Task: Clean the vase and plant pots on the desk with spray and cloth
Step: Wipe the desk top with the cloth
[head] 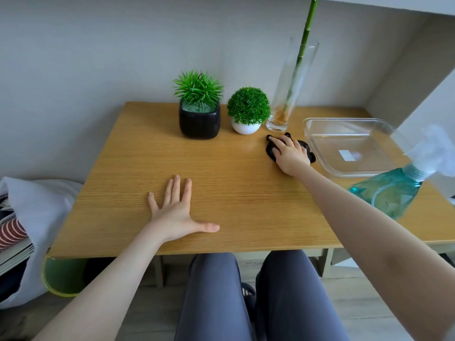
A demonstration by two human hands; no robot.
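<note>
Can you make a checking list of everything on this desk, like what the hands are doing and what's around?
Surface: wooden desk, mostly bare in front.
Job's things: black square pot, white round pot and tall glass vase with a bamboo stalk in a row at the back; blue spray bottle at the right edge; black cloth.
Clutter: clear plastic tray, right side.
Hands: left hand flat on the desk, fingers spread; right hand resting on the cloth.
Cables: nothing seen.
Surroundings: grey wall behind; white bag at the left.
</note>
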